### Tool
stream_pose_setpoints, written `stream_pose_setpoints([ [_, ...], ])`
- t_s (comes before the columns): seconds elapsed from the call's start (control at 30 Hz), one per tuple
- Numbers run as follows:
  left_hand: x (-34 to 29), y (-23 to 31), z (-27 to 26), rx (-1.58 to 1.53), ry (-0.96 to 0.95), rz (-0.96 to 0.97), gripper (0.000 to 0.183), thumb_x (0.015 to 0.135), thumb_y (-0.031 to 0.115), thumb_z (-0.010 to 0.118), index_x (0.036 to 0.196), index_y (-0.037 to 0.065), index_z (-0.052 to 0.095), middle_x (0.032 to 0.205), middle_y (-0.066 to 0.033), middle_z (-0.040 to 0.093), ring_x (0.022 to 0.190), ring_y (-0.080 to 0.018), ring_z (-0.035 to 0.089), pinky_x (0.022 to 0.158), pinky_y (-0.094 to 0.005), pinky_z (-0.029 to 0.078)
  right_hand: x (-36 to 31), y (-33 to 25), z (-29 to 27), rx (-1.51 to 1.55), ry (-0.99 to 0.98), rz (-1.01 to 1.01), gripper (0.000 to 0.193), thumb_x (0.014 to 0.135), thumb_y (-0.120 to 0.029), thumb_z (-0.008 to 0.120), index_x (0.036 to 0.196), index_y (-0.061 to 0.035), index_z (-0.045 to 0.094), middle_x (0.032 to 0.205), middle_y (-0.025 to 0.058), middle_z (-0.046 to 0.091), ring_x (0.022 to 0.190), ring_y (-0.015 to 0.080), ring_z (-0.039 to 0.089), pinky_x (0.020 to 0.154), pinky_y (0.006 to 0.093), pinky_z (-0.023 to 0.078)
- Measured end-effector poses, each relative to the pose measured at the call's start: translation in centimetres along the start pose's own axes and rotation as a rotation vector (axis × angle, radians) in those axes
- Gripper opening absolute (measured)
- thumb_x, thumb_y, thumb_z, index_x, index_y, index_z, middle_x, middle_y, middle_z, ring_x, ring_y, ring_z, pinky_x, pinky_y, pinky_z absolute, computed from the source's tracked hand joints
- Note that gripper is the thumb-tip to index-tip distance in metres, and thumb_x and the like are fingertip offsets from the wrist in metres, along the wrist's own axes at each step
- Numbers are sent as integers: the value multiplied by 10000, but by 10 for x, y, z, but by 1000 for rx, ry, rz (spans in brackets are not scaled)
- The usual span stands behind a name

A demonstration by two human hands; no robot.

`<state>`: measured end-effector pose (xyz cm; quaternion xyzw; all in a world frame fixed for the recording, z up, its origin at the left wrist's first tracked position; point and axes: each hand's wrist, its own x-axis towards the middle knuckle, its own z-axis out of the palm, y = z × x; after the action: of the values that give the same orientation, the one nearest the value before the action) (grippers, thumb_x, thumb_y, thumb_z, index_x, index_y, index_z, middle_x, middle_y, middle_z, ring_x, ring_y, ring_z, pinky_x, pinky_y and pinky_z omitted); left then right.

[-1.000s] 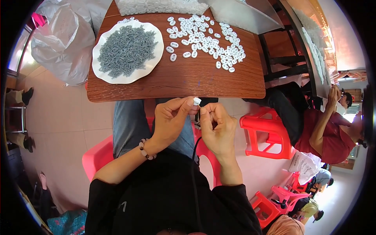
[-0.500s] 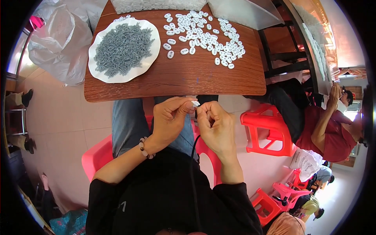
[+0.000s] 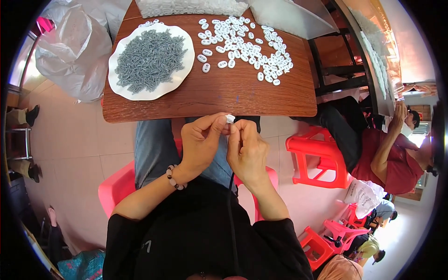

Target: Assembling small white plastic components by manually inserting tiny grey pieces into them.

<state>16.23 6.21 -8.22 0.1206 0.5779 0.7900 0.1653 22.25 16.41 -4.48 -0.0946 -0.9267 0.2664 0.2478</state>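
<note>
My left hand [image 3: 199, 142] pinches a small white plastic piece [image 3: 230, 119] between thumb and forefinger, just off the table's near edge. Close against it, the thumb and forefinger of my right hand [image 3: 250, 150] are pressed together; whatever they hold is too small to make out. Loose white oval pieces with dark holes [image 3: 242, 50] are spread over the brown table [image 3: 219, 98]. To their left, a white scalloped plate [image 3: 140, 95] bears a heap of small grey screw-like pegs [image 3: 150, 60].
Two translucent bins, one left [image 3: 191, 7] and one right [image 3: 291, 17], line the table's far side. A white sack [image 3: 70, 56] stands left. On the right are a red stool [image 3: 322, 156] and a seated person in dark red [image 3: 380, 158]. A black cable [image 3: 230, 219] hangs before me.
Both hands have shifted slightly, the right one leftward and closer to the left. The white piece has turned and moved up a little. The whole view has shifted slightly.
</note>
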Motion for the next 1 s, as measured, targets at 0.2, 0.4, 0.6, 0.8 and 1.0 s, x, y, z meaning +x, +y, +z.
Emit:
stream_pose_setpoints([
  [0.2, -1, 8, 2, -204, 52, -113, 232, 956, 167, 598, 1049, -27, 682, 906, -61, 701, 776, -99, 646, 727, -249, 541, -2, 0, 10, 112, 27, 8, 51, 943, -31, 543, 919, -7, 505, 668, 80, 623, 513, 173, 602, 472, 290, 461],
  [0.4, -2, 8, 3, -297, 80, -154, 252, 960, 189, 599, 1041, -32, 688, 901, -43, 695, 786, -77, 629, 732, -231, 529, -4, 0, 14, 172, 17, 71, 69, 914, -14, 566, 928, 8, 502, 687, 131, 617, 584, 271, 639, 521, 347, 489],
  [0.6, -4, 7, 5, -322, 113, -164, 250, 958, 189, 602, 1039, -32, 688, 907, -49, 695, 787, -80, 629, 735, -229, 526, -4, -3, 16, 242, 21, 93, 67, 935, -25, 545, 939, 9, 487, 700, 122, 633, 603, 245, 657, 529, 322, 501],
  [0.8, -8, 3, 9, -371, 168, -165, 249, 961, 184, 597, 1046, -33, 684, 913, -52, 694, 793, -85, 630, 748, -232, 522, -7, -5, 19, 277, 2, 129, 96, 997, -100, 465, 979, -5, 471, 717, 85, 641, 569, 142, 612, 509, 263, 471],
  [1.0, -12, 3, 10, -384, 184, -178, 250, 971, 182, 577, 1044, -35, 677, 927, -56, 695, 795, -72, 613, 750, -221, 502, -12, -5, 28, 340, 51, 111, 125, 1004, -128, 466, 986, -5, 473, 675, 52, 599, 523, 97, 525, 476, 258, 418],
])
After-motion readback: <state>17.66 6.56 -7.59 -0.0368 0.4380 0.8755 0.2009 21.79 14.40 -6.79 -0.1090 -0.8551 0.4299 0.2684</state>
